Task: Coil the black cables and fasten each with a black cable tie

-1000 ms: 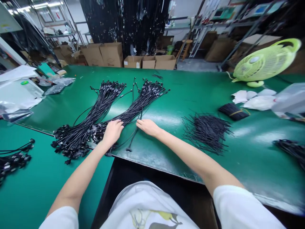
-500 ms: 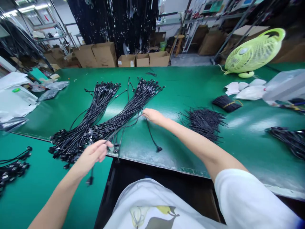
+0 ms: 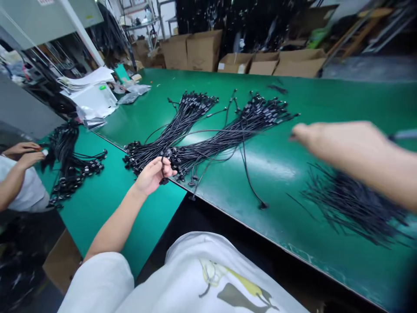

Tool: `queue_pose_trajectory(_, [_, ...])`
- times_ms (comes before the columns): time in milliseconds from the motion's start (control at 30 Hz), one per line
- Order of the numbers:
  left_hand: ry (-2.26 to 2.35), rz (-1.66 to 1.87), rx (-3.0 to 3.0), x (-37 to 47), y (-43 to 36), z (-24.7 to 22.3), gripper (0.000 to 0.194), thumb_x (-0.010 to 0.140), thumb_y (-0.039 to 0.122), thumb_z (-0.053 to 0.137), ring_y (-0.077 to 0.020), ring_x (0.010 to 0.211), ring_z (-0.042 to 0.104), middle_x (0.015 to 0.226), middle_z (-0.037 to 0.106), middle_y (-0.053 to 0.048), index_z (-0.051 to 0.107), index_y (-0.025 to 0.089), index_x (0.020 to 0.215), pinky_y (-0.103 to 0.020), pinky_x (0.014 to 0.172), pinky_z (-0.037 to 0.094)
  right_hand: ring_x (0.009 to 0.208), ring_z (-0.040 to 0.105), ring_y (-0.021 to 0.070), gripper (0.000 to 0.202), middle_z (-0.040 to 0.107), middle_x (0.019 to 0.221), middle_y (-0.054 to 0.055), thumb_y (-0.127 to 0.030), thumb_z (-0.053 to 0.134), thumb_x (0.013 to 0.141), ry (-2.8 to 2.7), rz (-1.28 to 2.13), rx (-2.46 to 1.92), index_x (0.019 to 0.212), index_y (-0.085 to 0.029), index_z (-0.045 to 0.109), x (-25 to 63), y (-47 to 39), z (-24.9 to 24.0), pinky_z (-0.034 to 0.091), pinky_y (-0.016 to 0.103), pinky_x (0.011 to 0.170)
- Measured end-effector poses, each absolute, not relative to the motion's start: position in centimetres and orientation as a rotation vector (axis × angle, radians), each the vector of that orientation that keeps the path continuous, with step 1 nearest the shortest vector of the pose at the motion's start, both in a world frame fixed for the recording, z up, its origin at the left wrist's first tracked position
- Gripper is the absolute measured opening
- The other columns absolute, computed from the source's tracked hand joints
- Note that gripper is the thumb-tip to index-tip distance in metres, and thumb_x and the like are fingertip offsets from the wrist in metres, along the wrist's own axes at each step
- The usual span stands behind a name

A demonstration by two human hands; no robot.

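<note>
The fingers of your left hand (image 3: 150, 177) are clamped on a thin black cable with a small dark plug (image 3: 164, 180), which hangs just below the grip. Your right hand (image 3: 342, 139), far off at 3 o'clock from the left, is blurred, so you cannot tell whether its fingers are together or hold anything. Beneath it, towards 5 o'clock, lies a loose pile of thin black strips (image 3: 361, 208) on the glossy green counter (image 3: 286, 217). From your left hand, two long bundles of black plugged cables lie side by side, the nearer-left bundle (image 3: 177, 128) at 1 o'clock, the right-hand bundle (image 3: 224, 141) at 2. At 9 o'clock, a co-worker's hands (image 3: 28, 160) are beside another bundle of black cables (image 3: 67, 150)
</note>
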State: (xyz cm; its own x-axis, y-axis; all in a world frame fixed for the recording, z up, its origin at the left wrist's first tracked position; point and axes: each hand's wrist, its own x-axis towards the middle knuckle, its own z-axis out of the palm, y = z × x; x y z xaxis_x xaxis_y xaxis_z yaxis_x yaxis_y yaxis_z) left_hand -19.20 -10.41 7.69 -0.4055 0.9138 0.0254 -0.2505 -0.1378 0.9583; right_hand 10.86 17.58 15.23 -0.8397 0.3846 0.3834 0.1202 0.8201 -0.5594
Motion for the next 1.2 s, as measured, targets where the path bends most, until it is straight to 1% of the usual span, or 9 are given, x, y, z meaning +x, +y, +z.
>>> queue_pose_trajectory(100, [1.435,1.547,1.195,-15.8,-7.7,7.7,0.024,0.087,0.040,0.059,-0.0156,0.078,0.062,0.089,0.063,-0.006,0.063,0.016,0.089,-0.029,0.071,0.052,0.037,0.035,0.0091,0.015,0.053,0.056,0.002,-0.015,0.053,0.084,-2.897,0.120,-0.545,0.070,-0.021,0.054,12.3,11.5,10.8,0.014,0.028,0.045])
queue_pose_trajectory(233, [1.589,1.231,1.794,-9.5,-4.8,6.8,0.019,0.091,0.030,0.049,-0.0211,0.099,0.059,0.107,0.064,-0.010,0.063,0.018,0.092,-0.036,0.092,0.045,0.056,0.056,0.0132,0.017,0.064,0.075,0.005,-0.021,0.044,0.096,-3.174,0.084,-0.399,0.085,-0.017,0.057,11.5,4.2,10.9,0.017,0.028,0.048])
queue_pose_trajectory(333, [1.410,0.958,1.726,-6.7,-4.4,6.3,0.024,0.096,0.030,0.041,-0.0146,0.067,0.056,0.075,0.062,-0.002,0.061,0.019,0.104,-0.028,0.071,0.046,0.063,0.058,0.0141,0.027,0.065,0.081,0.006,-0.036,0.044,0.098,-3.054,0.059,-0.602,0.088,-0.016,0.059,11.4,4.7,12.8,0.016,0.027,0.049])
queue_pose_trajectory(467, [0.990,0.810,1.240,-7.7,-4.9,7.0,0.031,0.095,0.037,0.048,-0.0066,0.040,0.030,0.047,0.036,0.008,0.064,0.014,0.105,-0.020,0.045,0.029,0.073,0.060,0.0168,0.034,0.068,0.086,0.006,-0.048,0.049,0.093,-2.913,0.150,-0.727,0.090,-0.017,0.062,15.4,10.4,12.4,0.028,0.025,0.055])
queue_pose_trajectory(633, [0.676,1.503,0.634,-11.5,-5.5,10.0,0.025,0.096,0.026,0.049,-0.0016,0.033,0.016,0.044,0.026,0.012,0.065,0.011,0.107,-0.012,0.039,0.026,0.090,0.063,0.0203,0.032,0.069,0.104,0.009,-0.036,0.039,0.096,-2.595,0.338,-0.785,0.109,-0.017,0.062,20.8,14.4,7.5,0.043,0.029,0.073])
queue_pose_trajectory(800, [0.974,1.617,0.680,-10.1,-3.5,9.6,0.023,0.093,0.027,0.055,-0.0027,0.041,0.044,0.053,0.051,0.006,0.065,0.011,0.107,-0.012,0.043,0.036,0.063,0.057,0.0170,0.028,0.066,0.073,0.007,-0.023,0.039,0.094,-2.827,0.162,-0.582,0.085,-0.016,0.064,19.8,9.0,5.2,0.035,0.029,0.063])
queue_pose_trajectory(1000, [1.231,1.273,1.160,-3.3,-1.5,5.8,0.033,0.086,0.046,0.061,-0.0191,0.089,0.067,0.096,0.072,-0.010,0.068,0.014,0.093,-0.030,0.082,0.052,0.052,0.042,0.0105,0.023,0.056,0.061,-0.001,-0.022,0.044,0.090,-2.879,0.683,-0.217,0.069,-0.018,0.056,15.8,3.9,8.3,0.029,0.026,0.059])
queue_pose_trajectory(1100, [1.126,1.307,1.006,-3.3,-1.3,5.9,0.029,0.087,0.044,0.061,-0.0127,0.066,0.063,0.071,0.067,-0.003,0.064,0.015,0.086,-0.024,0.067,0.051,0.052,0.039,0.0092,0.025,0.050,0.058,-0.003,-0.020,0.041,0.088,-2.667,0.910,-0.418,0.065,-0.018,0.051,16.2,5.4,9.6,0.028,0.023,0.056])
queue_pose_trajectory(1200, [0.928,1.489,0.614,-6.5,-0.9,7.3,0.023,0.095,0.033,0.052,-0.0032,0.036,0.039,0.046,0.043,0.009,0.060,0.014,0.085,-0.014,0.043,0.036,0.054,0.040,0.0092,0.026,0.046,0.058,-0.003,-0.025,0.041,0.088,-2.483,0.969,-0.684,0.063,-0.018,0.048,19.0,8.0,10.0,0.029,0.022,0.054])
